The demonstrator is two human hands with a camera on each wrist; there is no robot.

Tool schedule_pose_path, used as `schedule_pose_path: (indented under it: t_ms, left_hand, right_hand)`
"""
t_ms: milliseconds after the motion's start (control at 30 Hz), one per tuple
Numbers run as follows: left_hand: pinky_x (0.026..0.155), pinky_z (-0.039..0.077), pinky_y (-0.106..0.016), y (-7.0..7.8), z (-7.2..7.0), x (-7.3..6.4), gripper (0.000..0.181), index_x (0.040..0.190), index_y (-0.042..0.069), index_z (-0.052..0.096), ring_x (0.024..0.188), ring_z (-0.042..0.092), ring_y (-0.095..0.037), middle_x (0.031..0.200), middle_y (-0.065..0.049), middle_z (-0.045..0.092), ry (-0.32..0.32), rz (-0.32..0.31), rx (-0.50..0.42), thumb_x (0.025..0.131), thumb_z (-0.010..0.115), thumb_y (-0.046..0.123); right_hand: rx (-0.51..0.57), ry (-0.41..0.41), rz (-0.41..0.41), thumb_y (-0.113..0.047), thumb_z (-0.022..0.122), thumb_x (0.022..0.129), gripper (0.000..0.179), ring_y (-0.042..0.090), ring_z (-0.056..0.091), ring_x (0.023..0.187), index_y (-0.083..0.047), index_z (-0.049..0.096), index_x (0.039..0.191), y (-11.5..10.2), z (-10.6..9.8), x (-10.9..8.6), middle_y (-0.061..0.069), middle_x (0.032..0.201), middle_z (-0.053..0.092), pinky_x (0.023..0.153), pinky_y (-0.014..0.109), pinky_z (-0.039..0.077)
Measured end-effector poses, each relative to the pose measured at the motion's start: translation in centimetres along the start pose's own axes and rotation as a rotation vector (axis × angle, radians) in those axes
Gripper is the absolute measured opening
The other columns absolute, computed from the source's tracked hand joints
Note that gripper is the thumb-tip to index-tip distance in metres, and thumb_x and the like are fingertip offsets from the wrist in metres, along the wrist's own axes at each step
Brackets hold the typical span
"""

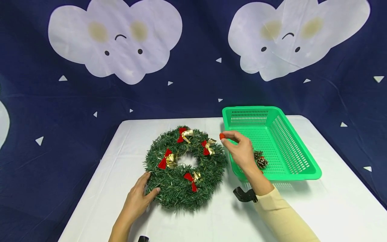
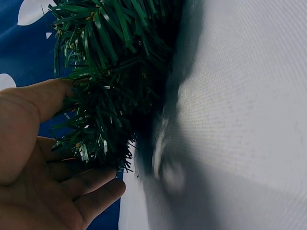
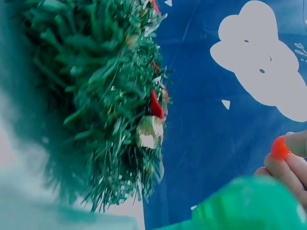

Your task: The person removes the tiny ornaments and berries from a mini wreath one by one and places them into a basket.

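Note:
A green wreath with red and gold bows lies on the white table. My left hand holds its lower-left edge, thumb on the upper side and fingers around the outside. In the left wrist view, the left hand's thumb and fingers lie on either side of the green needles. My right hand pinches a small, rounded red piece between thumb and fingertips. This hand is raised above the near-left side of the green basket, just right of the wreath.
Pine cones with bits of red lie in the basket near its left wall. The white tablecloth runs up to a dark blue backdrop with clouds and small triangles. A black wrist mount sits at my right wrist.

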State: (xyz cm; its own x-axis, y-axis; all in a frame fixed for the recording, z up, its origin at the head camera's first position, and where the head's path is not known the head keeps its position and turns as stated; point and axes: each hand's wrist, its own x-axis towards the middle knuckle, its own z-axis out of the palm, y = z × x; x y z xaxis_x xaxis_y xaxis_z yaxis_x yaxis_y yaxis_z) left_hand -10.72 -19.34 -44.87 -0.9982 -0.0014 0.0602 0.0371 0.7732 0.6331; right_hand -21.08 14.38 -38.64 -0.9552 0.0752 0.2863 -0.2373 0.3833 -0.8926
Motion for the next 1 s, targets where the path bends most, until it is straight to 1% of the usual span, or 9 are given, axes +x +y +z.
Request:
schedule_pose_path:
  t_ms: [133, 267, 367, 500, 600, 667, 800, 867, 1000]
  left_hand:
    - [0.105, 0.034, -0.062, 0.0, 0.0, 0.0, 0.072, 0.145, 0.0, 0.033, 0.134, 0.036, -0.045, 0.152, -0.02, 0.031, -0.006, -0.005, 0.005, 0.088, 0.065, 0.03]
    - [0.105, 0.033, -0.063, 0.0, 0.0, 0.0, 0.073, 0.146, 0.001, 0.031, 0.135, 0.035, -0.045, 0.153, -0.02, 0.03, -0.019, -0.016, 0.006, 0.088, 0.065, 0.031]
    - [0.105, 0.033, -0.063, 0.0, 0.0, 0.0, 0.073, 0.146, 0.001, 0.031, 0.135, 0.034, -0.045, 0.153, -0.019, 0.029, -0.023, -0.022, 0.0, 0.088, 0.065, 0.031]
    - [0.106, 0.032, -0.062, 0.0, 0.0, 0.0, 0.073, 0.146, 0.002, 0.031, 0.135, 0.034, -0.044, 0.153, -0.019, 0.029, -0.028, -0.027, -0.004, 0.089, 0.064, 0.032]
    - [0.106, 0.032, -0.062, 0.0, 0.0, 0.0, 0.073, 0.146, 0.002, 0.031, 0.135, 0.034, -0.044, 0.153, -0.019, 0.028, -0.03, -0.028, -0.004, 0.089, 0.064, 0.032]
    - [0.106, 0.032, -0.062, 0.0, 0.0, 0.0, 0.073, 0.146, 0.001, 0.031, 0.135, 0.035, -0.044, 0.153, -0.019, 0.029, -0.03, -0.029, -0.004, 0.089, 0.064, 0.032]
    - [0.106, 0.033, -0.062, 0.1, 0.0, 0.0, 0.073, 0.146, 0.002, 0.031, 0.135, 0.035, -0.044, 0.154, -0.018, 0.028, -0.034, -0.035, -0.007, 0.089, 0.064, 0.031]
    - [0.106, 0.033, -0.062, 0.1, -0.1, 0.0, 0.073, 0.147, 0.002, 0.03, 0.135, 0.035, -0.044, 0.154, -0.018, 0.028, -0.035, -0.039, -0.008, 0.089, 0.064, 0.031]
    - [0.106, 0.033, -0.062, 0.1, 0.0, 0.0, 0.073, 0.147, 0.002, 0.031, 0.135, 0.035, -0.044, 0.154, -0.018, 0.028, -0.031, -0.034, -0.008, 0.089, 0.064, 0.032]
  right_hand:
    - [0.011, 0.008, 0.005, -0.023, 0.07, 0.085, 0.026, 0.019, 0.064, 0.104, -0.012, 0.069, 0.109, 0.5, -0.7, 0.0, 0.008, 0.109, 0.071, 0.073, 0.013, 0.051]
    - [-0.029, 0.017, 0.022, -0.026, 0.07, 0.086, 0.028, 0.019, 0.064, 0.104, -0.013, 0.068, 0.11, 1.0, -1.4, -0.1, 0.007, 0.11, 0.07, 0.071, 0.013, 0.05]
    - [-0.051, 0.019, 0.032, -0.028, 0.069, 0.086, 0.029, 0.018, 0.063, 0.107, -0.014, 0.068, 0.111, 1.3, -1.8, -0.2, 0.007, 0.112, 0.07, 0.076, 0.013, 0.049]
    - [-0.058, 0.017, 0.04, -0.028, 0.068, 0.087, 0.028, 0.018, 0.062, 0.109, -0.014, 0.068, 0.111, 1.6, -2.2, -0.3, 0.007, 0.112, 0.069, 0.084, 0.022, 0.05]
    - [-0.072, 0.025, 0.043, -0.028, 0.068, 0.087, 0.027, 0.016, 0.062, 0.107, -0.015, 0.068, 0.11, 1.8, -2.6, -0.3, 0.007, 0.111, 0.07, 0.086, 0.026, 0.049]
    - [-0.083, 0.025, 0.043, -0.028, 0.067, 0.087, 0.026, 0.013, 0.063, 0.101, -0.015, 0.069, 0.11, 2.0, -2.8, -0.4, 0.007, 0.11, 0.07, 0.083, 0.024, 0.049]
    - [-0.102, 0.024, 0.032, -0.028, 0.068, 0.087, 0.027, 0.002, 0.061, 0.087, -0.014, 0.069, 0.11, 2.5, -3.4, -0.4, 0.008, 0.109, 0.07, 0.069, 0.016, 0.05]
    - [-0.118, 0.02, 0.024, -0.027, 0.068, 0.087, 0.027, 0.004, 0.06, 0.083, -0.013, 0.069, 0.11, 2.7, -3.8, -0.4, 0.009, 0.107, 0.07, 0.063, 0.016, 0.049]
    - [-0.186, 0.01, 0.011, -0.027, 0.067, 0.088, 0.027, 0.006, 0.06, 0.085, -0.014, 0.068, 0.111, 3.0, -4.3, -0.4, 0.007, 0.104, 0.071, 0.069, 0.015, 0.049]
